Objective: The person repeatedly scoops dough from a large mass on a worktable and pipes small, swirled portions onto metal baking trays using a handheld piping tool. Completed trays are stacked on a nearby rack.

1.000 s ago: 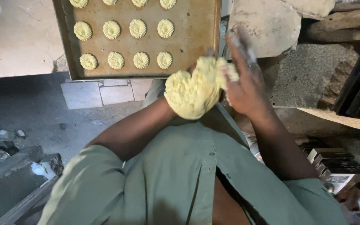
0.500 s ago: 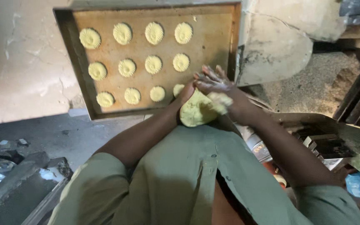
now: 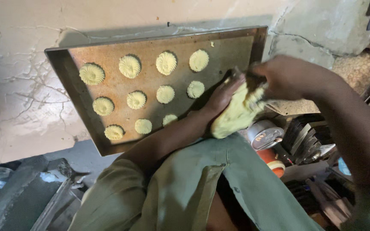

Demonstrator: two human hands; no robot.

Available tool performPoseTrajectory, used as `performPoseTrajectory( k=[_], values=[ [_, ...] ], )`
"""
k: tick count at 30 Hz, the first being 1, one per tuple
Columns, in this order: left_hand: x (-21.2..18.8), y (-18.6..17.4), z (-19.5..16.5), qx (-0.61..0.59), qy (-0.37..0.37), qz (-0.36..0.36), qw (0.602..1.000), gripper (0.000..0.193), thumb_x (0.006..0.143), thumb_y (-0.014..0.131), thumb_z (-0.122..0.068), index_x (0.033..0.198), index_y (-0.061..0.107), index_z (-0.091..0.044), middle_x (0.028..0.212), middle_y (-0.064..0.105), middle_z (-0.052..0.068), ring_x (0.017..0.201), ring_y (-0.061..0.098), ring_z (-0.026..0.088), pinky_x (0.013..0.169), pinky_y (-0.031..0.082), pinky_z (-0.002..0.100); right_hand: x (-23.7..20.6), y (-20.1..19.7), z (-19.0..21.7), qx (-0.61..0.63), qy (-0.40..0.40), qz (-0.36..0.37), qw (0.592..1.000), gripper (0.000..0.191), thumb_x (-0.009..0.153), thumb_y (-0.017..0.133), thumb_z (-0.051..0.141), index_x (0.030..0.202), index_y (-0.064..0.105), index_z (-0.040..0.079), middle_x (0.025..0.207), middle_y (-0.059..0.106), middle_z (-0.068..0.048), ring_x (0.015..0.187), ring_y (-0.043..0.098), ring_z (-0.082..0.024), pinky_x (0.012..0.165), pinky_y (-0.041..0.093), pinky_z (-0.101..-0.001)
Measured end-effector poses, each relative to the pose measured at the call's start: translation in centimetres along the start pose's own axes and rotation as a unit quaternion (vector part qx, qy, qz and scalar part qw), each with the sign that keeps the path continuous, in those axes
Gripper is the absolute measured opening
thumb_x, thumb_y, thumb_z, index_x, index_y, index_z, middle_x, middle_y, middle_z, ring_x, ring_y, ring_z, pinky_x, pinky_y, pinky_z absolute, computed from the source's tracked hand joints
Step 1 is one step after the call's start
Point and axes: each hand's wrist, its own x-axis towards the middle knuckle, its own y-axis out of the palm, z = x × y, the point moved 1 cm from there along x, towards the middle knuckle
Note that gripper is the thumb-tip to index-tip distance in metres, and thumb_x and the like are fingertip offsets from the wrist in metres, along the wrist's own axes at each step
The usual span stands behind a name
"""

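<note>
A rusty metal baking tray (image 3: 232, 47) lies on a pale cracked surface and carries several ridged round dough cookies (image 3: 129, 66). Both my hands hold a pale yellow dough-filled piping bag (image 3: 234, 115) over the tray's right part. My left hand (image 3: 224, 95) grips the bag's lower body. My right hand (image 3: 287, 77) is closed around its upper end. The bag's tip is hidden by my hands.
A round tin with a silver lid (image 3: 265, 134) and an orange container (image 3: 273, 160) sit below the bag. Dark metal tools (image 3: 307, 139) lie to the right. A grey block (image 3: 26, 192) stands at lower left. My green shirt (image 3: 202, 188) fills the bottom.
The view has shifted so the tray sits lower and more central. The bag and both hands have moved right, off the cookie rows, to the tray's right edge.
</note>
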Motion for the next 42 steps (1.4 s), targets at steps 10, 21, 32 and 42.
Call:
performPoseTrajectory(
  k=[10,21,32,42],
  values=[
    [1.5,4.4,0.8,-0.079,0.066,-0.111,0.988,0.05,0.107,0.057,-0.049,0.127,0.058,-0.004,0.099,0.073,0.015,0.083,0.073,0.028,0.079,0.061,0.043,4.3,-0.4,0.4,-0.234,-0.08,-0.129,0.96,0.045,0.07,0.081,0.017,0.114,0.073,0.016,0.082,0.075,-0.01,0.078,0.074,-0.03,0.069,0.058,-0.0434],
    [-3.1,3.6,1.6,-0.097,0.053,-0.023,0.994,0.038,0.111,0.057,-0.037,0.134,0.058,-0.006,0.119,0.07,0.011,0.105,0.071,0.024,0.096,0.059,0.042,0.5,0.0,2.5,-0.124,0.03,0.075,0.989,0.051,0.077,0.086,0.033,0.12,0.066,0.014,0.083,0.074,-0.009,0.077,0.074,-0.027,0.075,0.059,-0.0434],
    [-4.9,2.9,5.5,-0.084,0.072,-0.139,0.984,0.044,0.103,0.06,-0.052,0.116,0.057,-0.01,0.088,0.068,0.013,0.074,0.072,0.027,0.07,0.062,0.045,3.4,9.2,1.0,-0.271,-0.087,-0.158,0.945,0.021,0.081,0.073,0.017,0.1,0.07,0.009,0.083,0.073,-0.01,0.076,0.072,-0.028,0.064,0.058,-0.0433],
    [-8.9,2.3,7.7,-0.096,0.039,-0.153,0.983,0.04,0.105,0.058,-0.044,0.121,0.059,-0.008,0.104,0.069,0.012,0.091,0.072,0.027,0.084,0.061,0.044,-1.8,8.6,3.8,-0.065,-0.055,0.036,0.996,0.026,0.082,0.071,0.014,0.107,0.068,0.011,0.089,0.074,-0.013,0.082,0.074,-0.029,0.079,0.059,-0.0445]
  ],
)
